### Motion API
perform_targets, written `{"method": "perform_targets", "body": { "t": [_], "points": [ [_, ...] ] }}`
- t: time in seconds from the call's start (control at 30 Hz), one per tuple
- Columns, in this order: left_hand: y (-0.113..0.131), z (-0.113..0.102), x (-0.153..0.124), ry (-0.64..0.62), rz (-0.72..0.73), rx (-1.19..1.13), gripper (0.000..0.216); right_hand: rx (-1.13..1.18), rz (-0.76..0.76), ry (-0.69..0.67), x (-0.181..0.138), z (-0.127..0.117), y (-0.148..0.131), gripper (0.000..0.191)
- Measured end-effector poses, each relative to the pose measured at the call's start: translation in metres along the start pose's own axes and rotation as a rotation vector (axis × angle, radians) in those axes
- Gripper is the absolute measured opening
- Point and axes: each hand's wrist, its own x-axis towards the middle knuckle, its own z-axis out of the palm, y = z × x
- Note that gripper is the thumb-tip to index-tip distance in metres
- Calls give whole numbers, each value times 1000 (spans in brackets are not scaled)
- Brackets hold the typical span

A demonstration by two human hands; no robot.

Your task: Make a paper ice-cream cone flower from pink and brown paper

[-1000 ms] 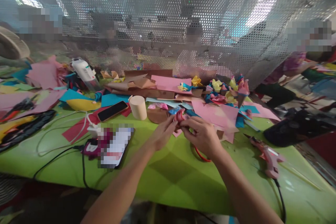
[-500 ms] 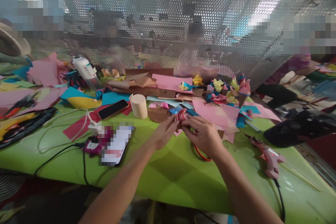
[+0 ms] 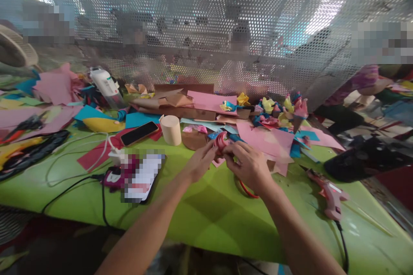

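A small pink paper flower (image 3: pixel 220 142), its layers curled round each other, is held up over the green table (image 3: pixel 206 219). My left hand (image 3: pixel 200 162) grips its left side, fingers closed. From the right, my right hand (image 3: pixel 247 161) pinches its edge with thumb and bent fingers; the fingertips partly cover it. Under my right hand lies a red ring-like handle (image 3: pixel 248 190), mostly hidden. Just behind the flower are a blue shiny scrap (image 3: pixel 215 134) and a brown paper piece (image 3: pixel 193 141).
Pink paper sheets (image 3: pixel 267 137) and crumpled paper flowers (image 3: pixel 274 109) lie behind. To the right sit a pink glue gun (image 3: pixel 334 200) and a black container (image 3: pixel 361 161). Phones (image 3: pixel 139 133), a cream paper roll (image 3: pixel 171 129), a purple power strip (image 3: pixel 121 174) and cables are at left. A perforated metal screen (image 3: pixel 193 30) stands behind.
Both hands stay in nearly the same place. The pink flower has turned slightly between the fingers and shows more of its curled layers.
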Motion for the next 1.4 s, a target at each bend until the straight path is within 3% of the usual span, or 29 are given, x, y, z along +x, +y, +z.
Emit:
{"method": "perform_targets", "body": {
  "t": [0.27, 0.47, 0.77, 1.03, 1.4],
  "points": [
    [4, 0, -2, 21, 28, 72, 53, 136, 18, -18, -1, -5, -3, 14],
    [10, 3, -3, 62, 58, 118, 48, 93, 103, -9, -2, 1, -4, 13],
    [20, 4, -6, 56, 85, 207, 44, 60, 101, -36, -1, 1, -3, 14],
    [9, 4, -2, 32, 81, 80, 49, 21, 68, -25, 0, 4, -3, 13],
    [7, 6, -2, 7, 39, -26, 53, 215, 105, -37, 0, 3, -1, 13]
  ]
}}
